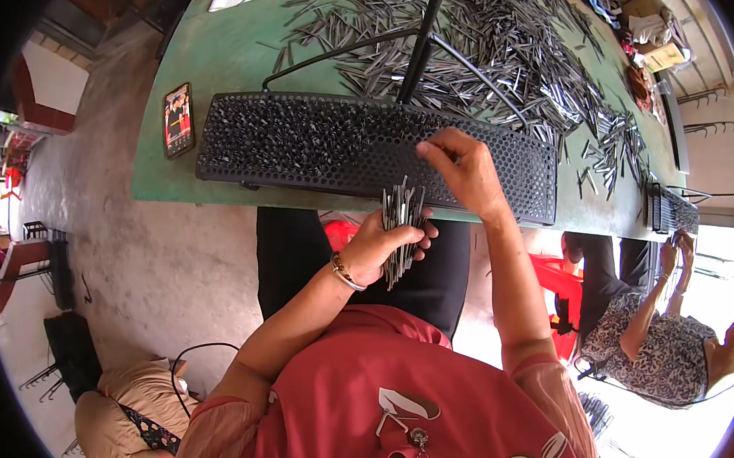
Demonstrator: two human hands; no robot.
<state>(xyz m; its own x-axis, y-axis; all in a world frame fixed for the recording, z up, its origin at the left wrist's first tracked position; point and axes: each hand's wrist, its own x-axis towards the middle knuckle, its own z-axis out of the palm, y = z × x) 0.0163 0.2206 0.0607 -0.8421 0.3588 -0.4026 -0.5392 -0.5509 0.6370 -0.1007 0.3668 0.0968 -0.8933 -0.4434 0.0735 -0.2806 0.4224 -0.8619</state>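
One phone (179, 120) is laid at the left on the green table (162, 182). Along the near edge, a black perforated tray (519, 178) is filled at its left with dark pieces (288, 134). Just nearer, a bundle of thin strips (401, 210) is clasped in the left hand (374, 248). The right hand (473, 177) is curled over the tray; whether anything is pinched cannot be told. Loose strips (532, 53) are heaped beyond, toward the right.
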